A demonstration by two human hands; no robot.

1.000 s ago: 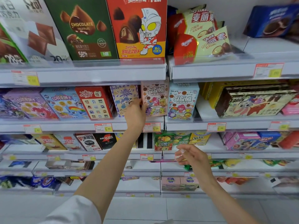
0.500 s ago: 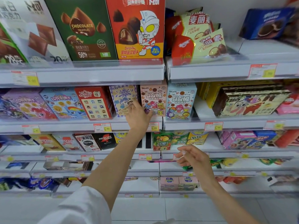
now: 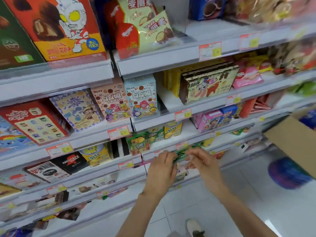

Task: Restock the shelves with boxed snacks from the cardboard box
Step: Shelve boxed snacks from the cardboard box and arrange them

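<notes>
My left hand (image 3: 160, 170) and my right hand (image 3: 203, 163) are close together in front of a low shelf. Their fingertips are curled onto a green packet (image 3: 181, 153) at the shelf's front edge; the view is blurred there. On the shelf above stand a pink boxed snack (image 3: 110, 103) and a light blue boxed snack (image 3: 141, 98) side by side, upright and apart from both hands. The open cardboard box (image 3: 290, 141) sits at the right edge of the view, its inside mostly out of sight.
White shelves (image 3: 56, 88) packed with snack boxes and bags fill the left and middle. Price tags (image 3: 183, 114) line the shelf edges. A blue-purple object (image 3: 289, 173) lies on the white tiled floor under the box. My shoe (image 3: 195, 228) shows at the bottom.
My left hand left the pink box on the middle shelf and dropped to the low shelf beside my right hand. The view swung right and down, bringing the cardboard box in.
</notes>
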